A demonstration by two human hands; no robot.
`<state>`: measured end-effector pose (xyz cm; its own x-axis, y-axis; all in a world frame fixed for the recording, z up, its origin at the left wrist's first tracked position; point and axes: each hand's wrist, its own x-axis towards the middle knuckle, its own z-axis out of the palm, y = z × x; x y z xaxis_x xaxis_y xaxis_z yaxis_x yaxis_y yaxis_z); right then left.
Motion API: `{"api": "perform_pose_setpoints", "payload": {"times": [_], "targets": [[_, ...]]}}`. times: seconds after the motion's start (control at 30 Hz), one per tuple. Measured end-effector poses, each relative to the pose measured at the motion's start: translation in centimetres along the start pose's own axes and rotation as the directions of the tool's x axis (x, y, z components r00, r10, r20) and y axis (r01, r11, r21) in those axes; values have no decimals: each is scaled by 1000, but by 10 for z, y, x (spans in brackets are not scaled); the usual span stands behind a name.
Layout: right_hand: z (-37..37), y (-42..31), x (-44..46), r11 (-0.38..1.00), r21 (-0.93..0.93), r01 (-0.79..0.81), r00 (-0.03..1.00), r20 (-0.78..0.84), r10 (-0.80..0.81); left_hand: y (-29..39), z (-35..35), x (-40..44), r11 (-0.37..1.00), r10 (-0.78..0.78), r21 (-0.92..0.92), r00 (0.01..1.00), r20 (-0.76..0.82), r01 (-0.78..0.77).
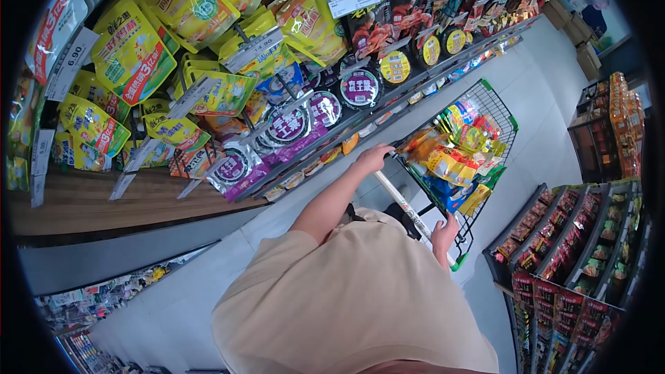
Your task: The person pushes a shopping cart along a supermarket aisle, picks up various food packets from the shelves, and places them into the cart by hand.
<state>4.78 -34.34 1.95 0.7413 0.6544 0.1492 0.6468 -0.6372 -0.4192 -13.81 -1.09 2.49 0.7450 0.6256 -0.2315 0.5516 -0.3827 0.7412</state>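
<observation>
A shopping cart (509,112) with black wire sides and green corners stands in front of me, loaded with yellow, red and blue snack bags (454,159). Its pale handle bar (404,206) runs diagonally below the basket. My left hand (375,158) is closed round the upper left end of the bar. Near the lower right end is my right hand (443,230), its fingers curled at the bar with the thumb side up; part of its grip is hidden.
Shelves on the left hold hanging yellow bags (131,48), round purple-labelled tubs (359,88) and price tags (260,48). Stepped shelves (561,235) with packets stand at the right. Farther back are an orange goods stack (616,125) and cardboard boxes (587,61). Grey tiled floor (547,138) runs between them.
</observation>
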Motion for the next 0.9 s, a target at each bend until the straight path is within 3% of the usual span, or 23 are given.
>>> {"api": "perform_pose_setpoints", "payload": {"times": [0.13,0.2,0.5,0.73,0.9], "targets": [[-1,-1,1,1000,4,-9,1000,4,9,-11,5,7,997,42,-66,999,-33,-44],[0,0,1,1000,-2,-15,1000,-2,15,-2,-1,2,995,-50,-82,999,11,50],[1,-2,-1,1000,-10,6,999,-33,-7,1,2,-5,1000,-17,-3,995,-100,17],[1,-4,0,1000,-21,-23,999,-26,23,8,-3,-7,1000,-9,-14,997,-78,8],[1,-4,1,999,-22,-44,999,-22,44,27,-7,-12,993,-84,73,988,-131,94]]}}
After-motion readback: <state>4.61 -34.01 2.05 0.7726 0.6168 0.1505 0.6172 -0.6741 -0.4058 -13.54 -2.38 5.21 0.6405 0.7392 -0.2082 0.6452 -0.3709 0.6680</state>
